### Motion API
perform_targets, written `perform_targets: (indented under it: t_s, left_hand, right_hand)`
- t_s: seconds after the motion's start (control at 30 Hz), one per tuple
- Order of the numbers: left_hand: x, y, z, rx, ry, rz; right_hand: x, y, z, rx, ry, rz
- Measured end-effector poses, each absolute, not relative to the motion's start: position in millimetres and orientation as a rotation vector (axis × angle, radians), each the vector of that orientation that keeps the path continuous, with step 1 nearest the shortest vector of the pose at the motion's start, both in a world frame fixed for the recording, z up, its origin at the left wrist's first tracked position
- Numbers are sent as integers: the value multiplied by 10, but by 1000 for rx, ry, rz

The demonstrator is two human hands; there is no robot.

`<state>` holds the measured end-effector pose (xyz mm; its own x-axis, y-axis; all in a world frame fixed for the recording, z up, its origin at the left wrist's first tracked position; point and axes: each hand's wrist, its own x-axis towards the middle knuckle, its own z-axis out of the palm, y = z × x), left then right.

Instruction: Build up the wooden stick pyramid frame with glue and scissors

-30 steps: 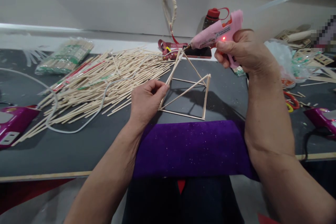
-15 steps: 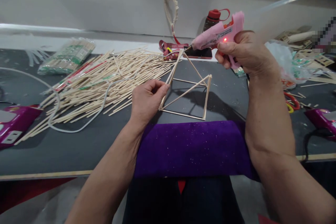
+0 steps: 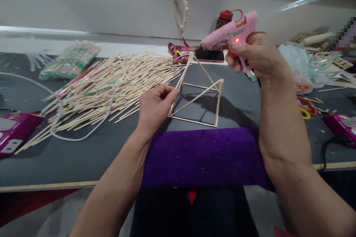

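A frame of thin wooden sticks [image 3: 218, 103] stands on the grey table, just beyond a purple cloth [image 3: 204, 157]. My left hand [image 3: 156, 106] pinches the frame's slanted left sticks between thumb and fingertips. Wrapped round the handle of a pink glue gun [image 3: 222, 37], my right hand [image 3: 251, 54] holds it up at the upper right. The gun's nozzle points left and down, at the top corner of the frame where the sticks meet. A small red light glows on the gun's side.
Loose sticks [image 3: 122, 85] lie in a wide pile on the left, with a white cord over them. Behind are a packed bundle [image 3: 71, 59], a phone [image 3: 208, 55] and a red-capped bottle [image 3: 226, 16]. Red and yellow scissors [image 3: 308, 108] lie right, with plastic bags [image 3: 299, 64] behind.
The glue gun and my right hand have shifted slightly left, bringing the nozzle closer to the frame's top corner. My left hand keeps its pinch in nearly the same place.
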<state>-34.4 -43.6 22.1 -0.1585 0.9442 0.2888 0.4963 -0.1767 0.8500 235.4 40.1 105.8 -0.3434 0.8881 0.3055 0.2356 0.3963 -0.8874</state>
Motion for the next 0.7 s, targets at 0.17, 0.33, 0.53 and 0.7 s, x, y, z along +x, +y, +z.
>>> perform_targets:
  t_s: [0.17,0.33,0.53,0.7]
  left_hand:
    - [-347,-432,209,1660,1625,1319]
    - [-342,-432,213,1663,1619,1337]
    - [-343,-431,206,1663,1614,1350]
    - [-342,-426,198,1662,1630,1348]
  right_hand:
    - [2373,438,1027,-1008,-1775,986]
    - [2364,430,1040,-978,-1776,992]
    - [2357,414,1054,-998,-1784,996]
    - [2357,394,1068,-1019,-1789,1001]
